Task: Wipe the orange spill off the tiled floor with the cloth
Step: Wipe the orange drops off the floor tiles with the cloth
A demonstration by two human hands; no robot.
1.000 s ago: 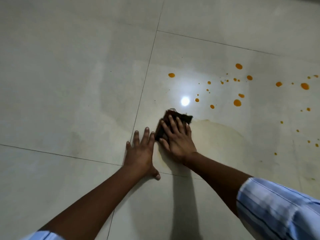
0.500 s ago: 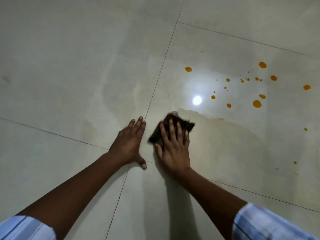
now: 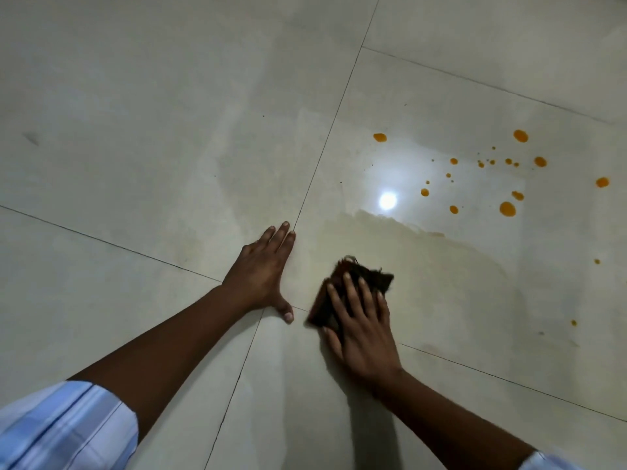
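Orange drops (image 3: 507,208) are scattered over the pale tiled floor (image 3: 169,130), well beyond a dull wiped patch (image 3: 441,283). A dark cloth (image 3: 356,279) is pressed flat to the tile under the right hand (image 3: 364,330), fingers spread so the push is shared across it. The left hand (image 3: 263,273) is laid open, palm down, probably as a prop. No containers are seen.

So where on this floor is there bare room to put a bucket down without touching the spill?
Free: the tiles left of the left hand, beyond the grout line, and the near tile between both forearms. Crowded: the far-right tile, dotted with orange drops. The smeared wet patch lies right of the cloth under the right hand.
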